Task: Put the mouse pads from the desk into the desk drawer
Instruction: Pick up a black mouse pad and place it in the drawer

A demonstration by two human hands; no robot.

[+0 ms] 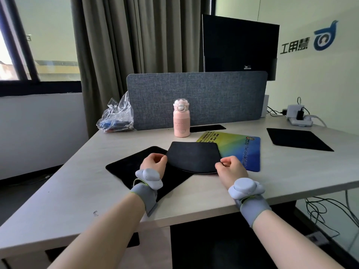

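A small black mouse pad (193,156) is lifted slightly at the desk's middle, its near edge bowed. My left hand (153,163) pinches its left edge and my right hand (230,167) pinches its right edge. Under it lies a larger black mouse pad (128,167) on the left and a rainbow-coloured mouse pad (240,150) on the right. Another black mouse pad (297,139) lies flat at the far right. A thin black pad (207,128) lies by the divider. The drawer is not visible.
A pink bottle (181,119) stands just behind the held pad. A grey fabric divider (196,98) closes the back of the desk (77,181), with a plastic bag (116,117) at its left and a power strip (299,118) at the far right. Cables hang under the desk's right side.
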